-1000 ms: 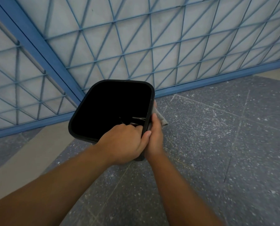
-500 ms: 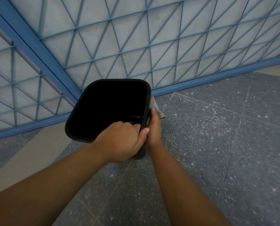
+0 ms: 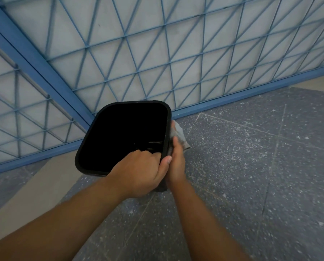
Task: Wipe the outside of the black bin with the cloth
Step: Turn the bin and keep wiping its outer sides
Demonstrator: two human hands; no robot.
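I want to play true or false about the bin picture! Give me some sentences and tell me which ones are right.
1. The left hand grips the rim of the black bin. True.
2. The cloth is bright red. False: it is grey.
3. The right hand holds the cloth against the outside of the bin. True.
4. The cloth lies inside the bin. False: it is outside, on the bin's right side.
5. A blue wire fence stands behind the bin. True.
6. The floor is green grass. False: it is dark speckled tile.
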